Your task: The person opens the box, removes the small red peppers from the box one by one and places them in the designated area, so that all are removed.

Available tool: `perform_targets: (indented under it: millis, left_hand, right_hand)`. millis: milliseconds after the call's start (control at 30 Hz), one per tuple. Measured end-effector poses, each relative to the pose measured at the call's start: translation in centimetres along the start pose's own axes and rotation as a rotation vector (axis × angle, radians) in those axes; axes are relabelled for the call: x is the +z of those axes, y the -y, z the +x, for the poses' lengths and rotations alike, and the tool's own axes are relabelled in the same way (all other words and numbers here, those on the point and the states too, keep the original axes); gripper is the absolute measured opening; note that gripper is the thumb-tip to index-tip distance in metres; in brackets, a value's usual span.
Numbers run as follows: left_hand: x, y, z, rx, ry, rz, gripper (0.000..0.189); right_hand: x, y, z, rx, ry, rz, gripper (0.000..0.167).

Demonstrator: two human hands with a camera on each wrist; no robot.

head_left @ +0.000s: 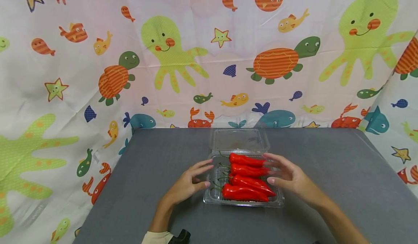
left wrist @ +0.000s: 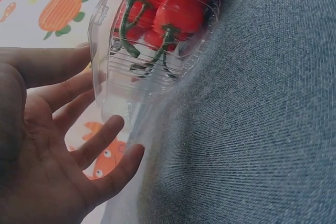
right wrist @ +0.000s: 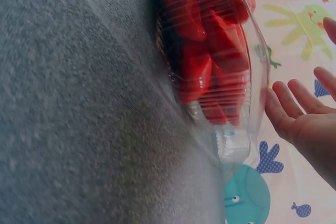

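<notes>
Several red peppers [head_left: 246,192] with green stems lie side by side in a clear plastic clamshell box [head_left: 212,200], stems toward the left. The box's transparent lid [head_left: 240,140] is folded back on the far side. My left hand [head_left: 186,186] is at the box's left edge, its fingers spread and loosely bent around nothing. Over the right end of the box is my right hand [head_left: 294,178], fingers relaxed and near the pepper tips. In the right wrist view, fingertips of the right hand [right wrist: 307,114] are by the box wall; whether they touch it I cannot tell.
The box rests on a grey table [head_left: 326,157]. Behind and at both sides hangs a white cloth [head_left: 202,55] printed with sea animals. A dark band [head_left: 181,236] shows near the cuff of the left sleeve [head_left: 158,238].
</notes>
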State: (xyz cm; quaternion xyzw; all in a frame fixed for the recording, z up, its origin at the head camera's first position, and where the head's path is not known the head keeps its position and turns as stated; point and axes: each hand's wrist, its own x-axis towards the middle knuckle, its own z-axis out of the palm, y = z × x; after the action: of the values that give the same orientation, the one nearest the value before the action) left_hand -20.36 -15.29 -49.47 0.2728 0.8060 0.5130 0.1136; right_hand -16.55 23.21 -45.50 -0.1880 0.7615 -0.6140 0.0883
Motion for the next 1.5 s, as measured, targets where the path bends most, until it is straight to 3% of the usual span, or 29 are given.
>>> perform_targets:
  millis: [300,733,1300,1500]
  left_hand:
    - [0.0,-0.1,-0.1,-0.026,-0.002,0.001,0.060]
    - [-0.1,-0.2,-0.2,-0.024,-0.010,-0.015,0.060]
    - [-0.1,-0.2,-0.2,-0.033,-0.010,-0.006,0.061]
    - [0.0,-0.2,-0.2,-0.027,-0.010,-0.002,0.060]
  right_hand:
    - [1.0,-0.4,0.1,-0.004,0.036,-0.022,0.066]
    - [2.2,-0.2,0.5,0.069,0.110,-0.049,0.063]
    - [4.2,0.2,0.5,0.041,0.167,-0.086,0.056]
    - [4.5,-0.1,0.6,-0.001,0.157,-0.165,0.050]
